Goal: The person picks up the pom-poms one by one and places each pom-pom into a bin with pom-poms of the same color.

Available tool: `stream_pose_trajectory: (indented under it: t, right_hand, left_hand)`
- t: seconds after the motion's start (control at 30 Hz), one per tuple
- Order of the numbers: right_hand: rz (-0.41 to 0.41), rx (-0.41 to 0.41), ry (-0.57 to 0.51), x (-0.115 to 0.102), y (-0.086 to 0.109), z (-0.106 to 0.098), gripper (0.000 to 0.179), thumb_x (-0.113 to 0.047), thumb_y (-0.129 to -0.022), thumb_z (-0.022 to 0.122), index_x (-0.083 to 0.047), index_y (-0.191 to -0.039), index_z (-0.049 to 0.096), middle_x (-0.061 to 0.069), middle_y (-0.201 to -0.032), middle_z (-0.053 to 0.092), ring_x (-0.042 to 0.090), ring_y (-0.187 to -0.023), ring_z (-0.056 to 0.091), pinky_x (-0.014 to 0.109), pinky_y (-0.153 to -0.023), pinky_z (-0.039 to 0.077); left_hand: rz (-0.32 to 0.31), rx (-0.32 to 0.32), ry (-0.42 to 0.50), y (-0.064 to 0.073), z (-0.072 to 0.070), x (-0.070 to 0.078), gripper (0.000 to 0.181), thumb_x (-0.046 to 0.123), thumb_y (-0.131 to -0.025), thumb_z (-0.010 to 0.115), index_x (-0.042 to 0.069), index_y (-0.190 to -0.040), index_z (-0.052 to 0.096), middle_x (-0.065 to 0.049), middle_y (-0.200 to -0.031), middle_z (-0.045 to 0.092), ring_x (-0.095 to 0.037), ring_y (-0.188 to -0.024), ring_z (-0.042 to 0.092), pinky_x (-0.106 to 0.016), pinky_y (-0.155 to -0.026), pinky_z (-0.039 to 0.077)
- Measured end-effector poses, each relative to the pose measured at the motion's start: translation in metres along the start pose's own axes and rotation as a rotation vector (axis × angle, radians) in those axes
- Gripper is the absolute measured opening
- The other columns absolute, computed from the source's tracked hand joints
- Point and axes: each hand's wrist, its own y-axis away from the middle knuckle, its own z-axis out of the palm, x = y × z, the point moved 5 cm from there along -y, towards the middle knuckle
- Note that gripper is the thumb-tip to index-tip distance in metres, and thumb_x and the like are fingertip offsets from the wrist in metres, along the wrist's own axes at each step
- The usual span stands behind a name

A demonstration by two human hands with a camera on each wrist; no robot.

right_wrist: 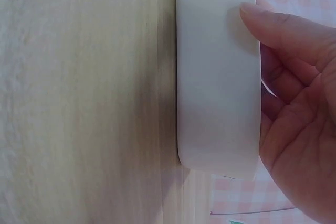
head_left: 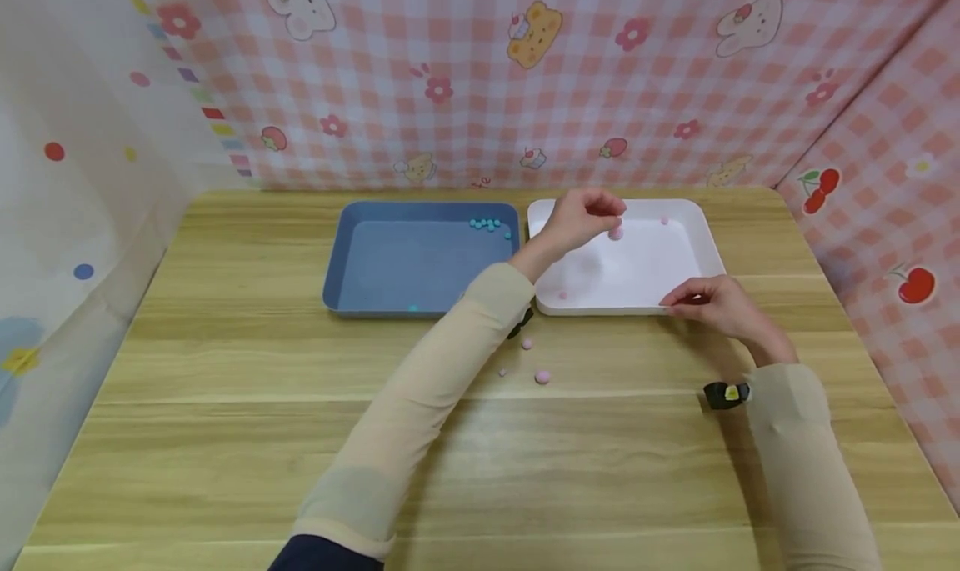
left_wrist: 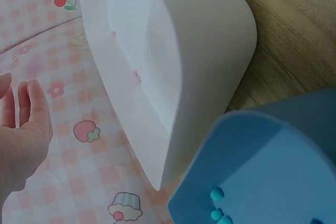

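Observation:
My left hand hangs over the white tray, its thumb and fingers spread apart. Just under the fingertips shows a pink ball; whether it is in the air or on the tray floor I cannot tell. In the left wrist view the fingers of the left hand are parted, a blurred pink spot beside them. Smaller pink balls lie in the tray. My right hand pinches the tray's near rim, thumb outside along the wall and fingers behind the edge.
A blue-grey tray stands left of the white one, with several turquoise balls mostly in its far right corner. Loose pink balls lie on the wooden table before the trays. A checked curtain hangs behind.

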Motion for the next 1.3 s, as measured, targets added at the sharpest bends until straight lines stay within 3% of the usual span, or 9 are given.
stream_pose_trajectory:
  t: [0.27,0.43,0.67,0.93,1.3]
  right_hand:
    - [0.003,-0.003,-0.003,-0.001,0.000,0.000,0.005,0.003,-0.080,0.069,0.005,-0.084,0.070,0.004,-0.077,0.068,0.000,-0.066,0.053,0.013,-0.056,0.046]
    - [-0.005,0.004,-0.003,-0.001,-0.001,0.000,0.005,0.006,-0.079,0.069,0.006,-0.084,0.070,0.005,-0.076,0.068,-0.001,-0.065,0.054,0.012,-0.056,0.046]
    - [-0.059,0.019,-0.020,-0.001,-0.001,0.001,0.006,0.010,-0.077,0.069,0.007,-0.082,0.069,-0.004,-0.074,0.068,-0.003,-0.065,0.054,0.010,-0.056,0.045]
    - [-0.034,0.010,0.012,0.000,-0.001,0.001,0.005,0.003,-0.079,0.071,0.004,-0.083,0.070,-0.001,-0.074,0.068,-0.002,-0.065,0.054,0.012,-0.056,0.045]
    - [-0.018,0.007,0.018,-0.003,0.000,0.001,0.005,0.004,-0.079,0.070,0.004,-0.084,0.070,-0.002,-0.074,0.068,-0.002,-0.065,0.053,0.012,-0.056,0.044]
  left_hand:
    - [-0.016,0.017,-0.008,0.001,-0.005,-0.001,0.018,0.003,-0.087,0.064,0.000,-0.105,0.065,-0.009,-0.101,0.065,-0.013,-0.090,0.059,-0.012,-0.073,0.048]
    - [0.023,0.034,0.022,0.009,-0.012,-0.001,0.016,0.002,-0.086,0.065,-0.001,-0.102,0.066,-0.011,-0.098,0.065,-0.014,-0.088,0.060,-0.014,-0.074,0.050]
    - [0.081,0.022,0.007,0.029,-0.024,-0.002,0.015,0.000,-0.086,0.063,-0.003,-0.101,0.065,-0.015,-0.100,0.064,-0.018,-0.091,0.059,-0.017,-0.076,0.050]
    - [0.093,0.017,0.033,0.055,-0.036,-0.007,0.014,-0.003,-0.085,0.063,-0.006,-0.099,0.066,-0.016,-0.098,0.065,-0.020,-0.090,0.060,-0.019,-0.074,0.050]
    - [0.133,-0.023,0.024,0.086,-0.040,-0.010,0.012,-0.005,-0.085,0.062,-0.007,-0.096,0.066,-0.017,-0.093,0.065,-0.016,-0.085,0.060,-0.019,-0.073,0.050]
